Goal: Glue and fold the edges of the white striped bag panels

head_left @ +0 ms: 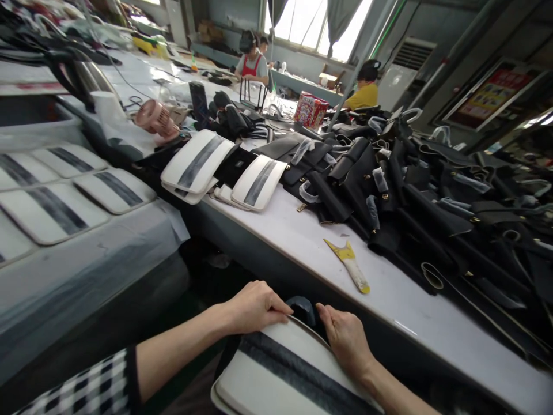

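Low in the view, a white panel (254,383) with a broad dark stripe lies tilted close to my body, and other layers show under its near left corner. My left hand (259,306) is closed on the panel's far edge, thumb on top. At the right edge of the panel, my right hand (348,340) has its fingers curled in a pinch; whatever is between them is too small or hidden to make out. Between my hands, just past the panel, a dark curved loop (305,306) shows, resembling a bag handle.
Beyond my hands runs a white tabletop (298,245) holding a yellow-and-white scraper-like tool (349,265), striped panel stacks (259,181) and heaped black bags (345,173). More striped panels (56,210) lie at left. A pink fan (156,118) stands behind. People sit farther back.
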The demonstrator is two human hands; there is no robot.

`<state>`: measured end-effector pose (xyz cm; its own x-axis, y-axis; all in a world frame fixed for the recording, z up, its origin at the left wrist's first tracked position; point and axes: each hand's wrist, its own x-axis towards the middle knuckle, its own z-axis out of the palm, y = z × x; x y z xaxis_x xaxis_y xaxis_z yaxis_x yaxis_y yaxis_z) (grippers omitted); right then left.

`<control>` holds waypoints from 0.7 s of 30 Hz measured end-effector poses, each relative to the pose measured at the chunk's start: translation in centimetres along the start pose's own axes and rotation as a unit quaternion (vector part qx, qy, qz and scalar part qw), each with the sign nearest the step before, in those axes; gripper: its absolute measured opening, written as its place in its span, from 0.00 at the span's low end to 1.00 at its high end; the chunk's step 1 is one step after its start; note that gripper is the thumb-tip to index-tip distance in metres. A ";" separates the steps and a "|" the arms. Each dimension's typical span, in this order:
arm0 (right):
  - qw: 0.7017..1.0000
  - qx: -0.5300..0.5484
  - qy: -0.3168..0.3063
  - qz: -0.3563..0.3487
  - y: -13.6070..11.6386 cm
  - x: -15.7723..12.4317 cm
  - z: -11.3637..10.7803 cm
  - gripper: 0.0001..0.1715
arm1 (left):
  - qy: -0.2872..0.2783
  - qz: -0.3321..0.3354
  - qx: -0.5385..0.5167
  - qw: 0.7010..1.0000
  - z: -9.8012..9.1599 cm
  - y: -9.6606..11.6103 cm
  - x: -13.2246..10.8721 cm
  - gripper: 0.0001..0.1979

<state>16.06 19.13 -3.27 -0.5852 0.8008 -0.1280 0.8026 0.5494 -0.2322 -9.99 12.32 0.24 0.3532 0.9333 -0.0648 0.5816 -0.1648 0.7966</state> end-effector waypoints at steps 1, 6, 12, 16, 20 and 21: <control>1.000 -0.007 -0.002 -0.003 0.0 0.0 0.0 0.38 | 0.006 -0.004 0.001 1.000 0.0 0.1 0.0 0.11; 0.999 -0.037 -0.012 -0.014 0.1 0.2 0.3 0.38 | 0.028 -0.001 0.016 0.999 0.4 -0.2 0.0 0.12; 0.997 -0.067 -0.030 -0.007 -1.0 0.3 0.1 0.39 | 0.024 0.037 0.025 0.999 0.6 -1.0 -0.4 0.11; 0.996 -0.082 -0.041 0.002 -2.2 0.5 -0.1 0.40 | 0.024 0.045 0.032 0.998 0.9 -1.4 -0.6 0.12; 0.994 -0.091 -0.054 0.002 -3.9 1.1 -0.4 0.41 | 0.016 0.042 0.041 0.998 1.0 -1.5 -0.7 0.12; 0.994 -0.091 -0.058 -0.001 -4.4 1.2 -0.4 0.41 | 0.016 0.041 0.044 0.998 0.9 -1.5 -0.7 0.12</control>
<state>11.82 17.78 -2.00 -0.5881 0.7723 -0.2402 0.8025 0.5941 -0.0551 -10.45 11.58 -1.44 0.3803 0.9247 0.0184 0.6139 -0.2672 0.7428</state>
